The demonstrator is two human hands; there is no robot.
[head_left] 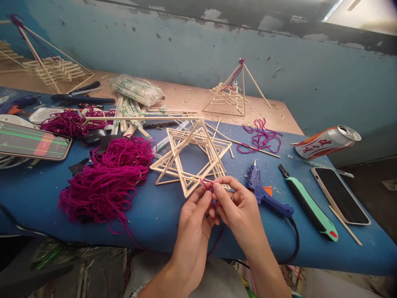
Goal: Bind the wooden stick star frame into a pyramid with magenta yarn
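My left hand (198,211) and my right hand (234,200) meet fingertip to fingertip near the table's front edge. Both pinch a thin magenta yarn (205,182), which shows as a small loop above the fingers. A strand of it hangs below my hands and seems to run left toward a large magenta yarn bundle (108,182). Right behind my fingers lies a star-shaped frame of wooden sticks (182,165), with longer sticks rising to a joint. My palms hide part of the yarn.
Right of my hands lie a blue glue gun (254,180), a green utility knife (312,207), a phone (341,194) and a tipped can (325,142). Behind stand a stick pyramid (243,89) and wrapped chopsticks (136,89). Another phone (34,140) is at left.
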